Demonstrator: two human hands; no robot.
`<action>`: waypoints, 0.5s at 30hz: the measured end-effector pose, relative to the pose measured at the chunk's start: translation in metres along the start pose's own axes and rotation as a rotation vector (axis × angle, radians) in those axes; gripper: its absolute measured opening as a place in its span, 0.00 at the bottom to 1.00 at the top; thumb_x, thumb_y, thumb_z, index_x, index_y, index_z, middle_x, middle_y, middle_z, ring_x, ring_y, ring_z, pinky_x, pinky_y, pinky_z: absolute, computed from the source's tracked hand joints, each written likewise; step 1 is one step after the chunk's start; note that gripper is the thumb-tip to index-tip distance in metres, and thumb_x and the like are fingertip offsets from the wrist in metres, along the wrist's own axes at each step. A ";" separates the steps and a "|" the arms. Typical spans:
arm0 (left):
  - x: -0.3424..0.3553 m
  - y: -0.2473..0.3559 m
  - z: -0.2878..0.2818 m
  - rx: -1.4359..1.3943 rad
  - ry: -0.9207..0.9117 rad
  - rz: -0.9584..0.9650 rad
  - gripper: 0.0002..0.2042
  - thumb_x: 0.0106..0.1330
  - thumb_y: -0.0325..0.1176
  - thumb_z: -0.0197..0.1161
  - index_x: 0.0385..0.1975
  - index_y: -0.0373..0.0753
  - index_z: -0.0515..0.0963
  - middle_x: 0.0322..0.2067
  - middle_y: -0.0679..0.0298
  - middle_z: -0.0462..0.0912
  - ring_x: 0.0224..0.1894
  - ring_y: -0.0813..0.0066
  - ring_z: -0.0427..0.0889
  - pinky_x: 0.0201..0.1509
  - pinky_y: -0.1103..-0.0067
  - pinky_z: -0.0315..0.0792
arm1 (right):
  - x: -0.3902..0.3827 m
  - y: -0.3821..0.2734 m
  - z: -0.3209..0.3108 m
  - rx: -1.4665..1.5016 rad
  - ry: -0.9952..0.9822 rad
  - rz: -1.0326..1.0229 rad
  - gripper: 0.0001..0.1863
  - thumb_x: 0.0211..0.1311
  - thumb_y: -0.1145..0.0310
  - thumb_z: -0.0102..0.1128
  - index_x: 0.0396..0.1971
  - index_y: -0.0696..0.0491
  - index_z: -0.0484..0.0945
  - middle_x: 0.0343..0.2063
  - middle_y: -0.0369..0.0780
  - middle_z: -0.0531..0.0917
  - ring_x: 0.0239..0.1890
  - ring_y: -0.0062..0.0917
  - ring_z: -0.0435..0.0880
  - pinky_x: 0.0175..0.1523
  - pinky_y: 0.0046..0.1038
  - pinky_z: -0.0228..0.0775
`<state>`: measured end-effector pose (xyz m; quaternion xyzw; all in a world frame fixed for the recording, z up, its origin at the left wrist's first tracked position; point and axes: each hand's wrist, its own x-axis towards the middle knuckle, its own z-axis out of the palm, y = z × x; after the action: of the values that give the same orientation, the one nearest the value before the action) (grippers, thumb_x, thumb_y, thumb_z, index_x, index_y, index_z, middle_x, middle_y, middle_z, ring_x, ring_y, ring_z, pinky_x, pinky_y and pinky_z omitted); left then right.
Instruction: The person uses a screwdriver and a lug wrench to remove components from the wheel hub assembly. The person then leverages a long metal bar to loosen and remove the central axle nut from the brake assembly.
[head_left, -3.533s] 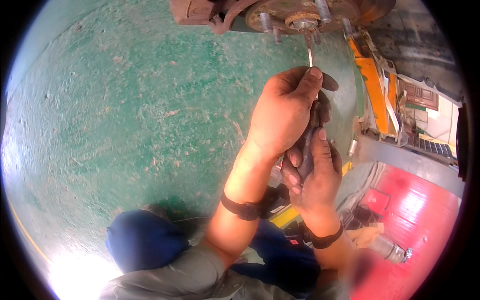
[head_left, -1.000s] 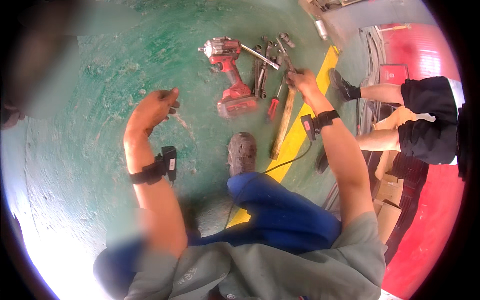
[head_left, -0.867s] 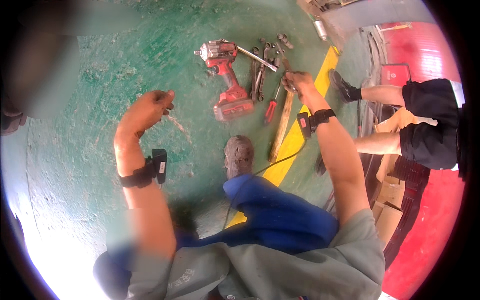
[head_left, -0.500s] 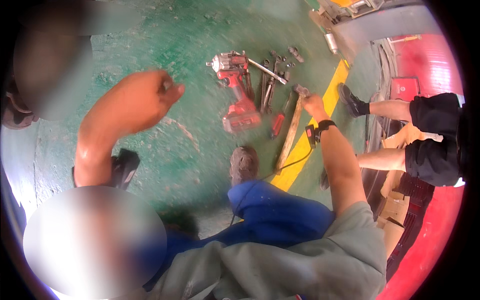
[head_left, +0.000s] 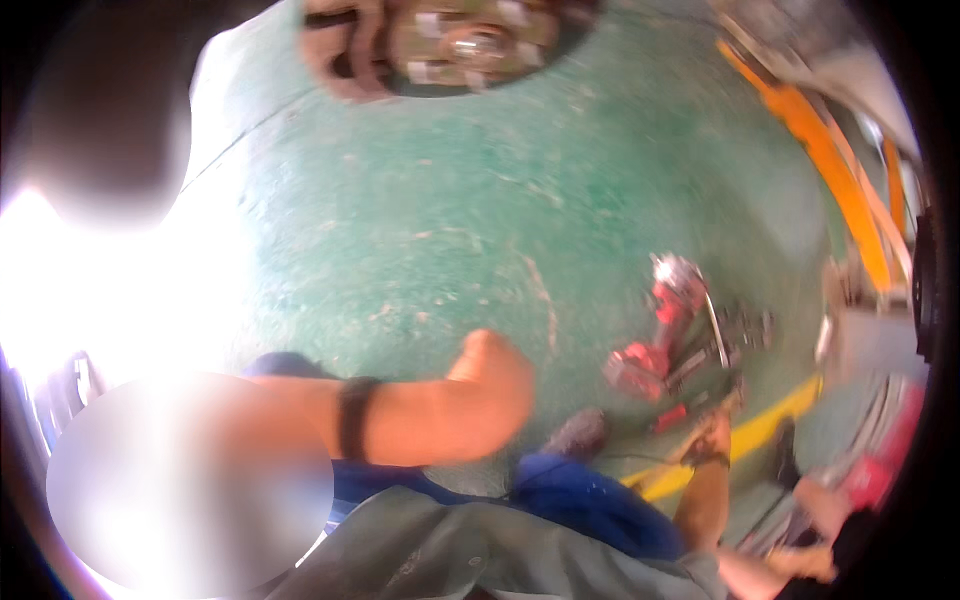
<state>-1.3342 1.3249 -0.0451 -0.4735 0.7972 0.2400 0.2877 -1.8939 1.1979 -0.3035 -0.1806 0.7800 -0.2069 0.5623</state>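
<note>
My left hand [head_left: 492,398] hangs above the green floor at centre, its fingers smeared by motion. My right hand [head_left: 712,432] is low at the right, closed around the wooden-handled hammer [head_left: 730,402] near its head. Just beyond it lie a red cordless impact wrench [head_left: 650,355], a long metal bar [head_left: 716,325], several dark wrenches and sockets [head_left: 750,330] and a red-handled screwdriver [head_left: 668,418]. At the top, blurred, is a rusty wheel hub with studs [head_left: 470,45], with a brake part [head_left: 340,55] at its left.
An orange metal frame [head_left: 825,160] stands at the upper right. A yellow floor line [head_left: 790,408] crosses the lower right, where another person's leg [head_left: 822,505] and dark shoe [head_left: 784,450] show beside red panels [head_left: 880,460].
The view has swung up and left, bringing the hub back into sight. Earlier both hands were on a tool at the hub; then my right hand moved to the hammer on the floor.
</note>
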 end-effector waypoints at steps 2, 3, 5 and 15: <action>0.000 0.000 -0.009 0.011 -0.097 -0.020 0.21 0.46 0.41 0.71 0.39 0.36 0.81 0.39 0.57 0.80 0.46 0.62 0.77 0.46 0.67 0.69 | 0.040 -0.002 -0.038 -0.212 0.147 -0.222 0.18 0.56 0.49 0.56 0.36 0.47 0.80 0.29 0.38 0.79 0.28 0.26 0.78 0.26 0.29 0.68; -0.002 0.000 -0.004 -0.024 -0.186 0.003 0.25 0.42 0.40 0.73 0.42 0.36 0.80 0.42 0.56 0.78 0.48 0.60 0.75 0.48 0.65 0.68 | 0.042 -0.018 -0.024 -0.517 0.211 -0.540 0.15 0.56 0.52 0.56 0.31 0.49 0.79 0.24 0.39 0.77 0.26 0.27 0.77 0.26 0.30 0.68; -0.007 -0.001 0.005 -0.065 -0.271 0.013 0.29 0.39 0.40 0.74 0.45 0.35 0.80 0.45 0.55 0.77 0.50 0.58 0.73 0.49 0.63 0.66 | 0.046 -0.048 -0.004 -0.731 0.255 -0.914 0.10 0.56 0.62 0.56 0.29 0.53 0.77 0.21 0.40 0.76 0.24 0.28 0.76 0.28 0.30 0.69; -0.015 0.018 0.020 0.099 -0.102 0.082 0.29 0.43 0.42 0.72 0.48 0.34 0.79 0.48 0.52 0.76 0.50 0.56 0.73 0.53 0.60 0.66 | -0.175 -0.126 0.282 -1.015 -0.111 -1.145 0.16 0.52 0.60 0.69 0.33 0.56 0.79 0.22 0.39 0.81 0.24 0.29 0.81 0.33 0.31 0.74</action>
<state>-1.3393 1.3552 -0.0476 -0.4127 0.8111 0.2356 0.3411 -1.5659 1.1469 -0.1764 -0.8027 0.5347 -0.0730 0.2538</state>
